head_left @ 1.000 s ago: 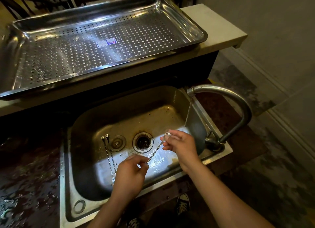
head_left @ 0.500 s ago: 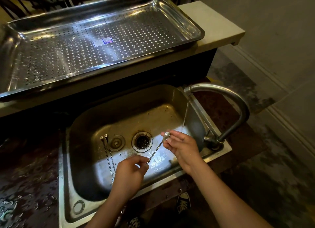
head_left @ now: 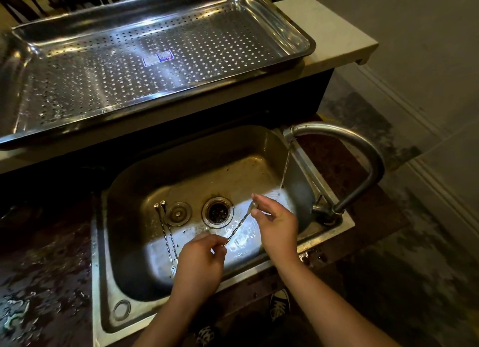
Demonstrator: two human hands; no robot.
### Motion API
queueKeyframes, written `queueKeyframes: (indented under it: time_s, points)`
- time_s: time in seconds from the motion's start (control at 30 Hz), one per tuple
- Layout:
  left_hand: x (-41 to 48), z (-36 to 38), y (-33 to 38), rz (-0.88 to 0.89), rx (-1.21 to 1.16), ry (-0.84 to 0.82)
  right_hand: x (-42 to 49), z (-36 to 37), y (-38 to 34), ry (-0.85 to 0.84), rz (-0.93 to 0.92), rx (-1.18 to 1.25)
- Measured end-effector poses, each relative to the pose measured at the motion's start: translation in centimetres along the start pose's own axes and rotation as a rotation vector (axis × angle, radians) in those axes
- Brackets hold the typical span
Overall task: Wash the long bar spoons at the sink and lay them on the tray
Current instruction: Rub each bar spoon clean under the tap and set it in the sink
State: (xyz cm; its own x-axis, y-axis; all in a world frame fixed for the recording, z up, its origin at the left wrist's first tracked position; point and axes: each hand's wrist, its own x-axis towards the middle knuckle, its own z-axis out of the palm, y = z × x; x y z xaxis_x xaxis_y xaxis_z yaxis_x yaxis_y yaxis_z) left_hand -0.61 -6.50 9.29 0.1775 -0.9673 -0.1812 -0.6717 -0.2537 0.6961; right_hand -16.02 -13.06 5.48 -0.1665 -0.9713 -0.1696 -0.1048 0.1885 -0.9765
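Over the steel sink (head_left: 129, 243) I hold one long twisted bar spoon (head_left: 239, 223) slantwise between both hands. My left hand (head_left: 199, 263) pinches its lower end. My right hand (head_left: 278, 227) grips the bowl end, just left of the thin water stream. Two more bar spoons (head_left: 167, 237) lie side by side on the sink floor at the left, bowls toward the back. The perforated steel tray (head_left: 293, 35) sits on the raised ledge behind the sink, with only a label in it.
The curved faucet (head_left: 363, 154) arches from the sink's right rim and runs a thin stream. A drain (head_left: 217, 212) and a loose strainer plug (head_left: 178, 213) sit mid-sink. Wet dark countertop (head_left: 44, 282) lies left. A wall and floor lie to the right.
Both hands stay on the same spoon over the sink; my right hand's fingers have shifted slightly on the bowl end. The view has tilted a little.
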Motion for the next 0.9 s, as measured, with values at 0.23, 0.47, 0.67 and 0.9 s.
queueKeyframes:
  time_s: [0.23,0.47,0.67,0.9]
  points:
    - [-0.4,-0.3,0.4,0.080,0.106,0.019,0.1,-0.1,0.8,0.020,0.139,0.130]
    - [-0.3,0.4,0.9,0.105,0.124,0.012,0.6,-0.4,0.0,0.059,0.367,0.553]
    - [0.0,0.7,1.0,0.055,0.031,0.008,0.8,-1.2,0.1,-0.013,0.343,0.572]
    - [0.0,0.9,1.0,0.012,-0.024,0.017,0.9,-0.6,1.0,0.045,0.208,0.421]
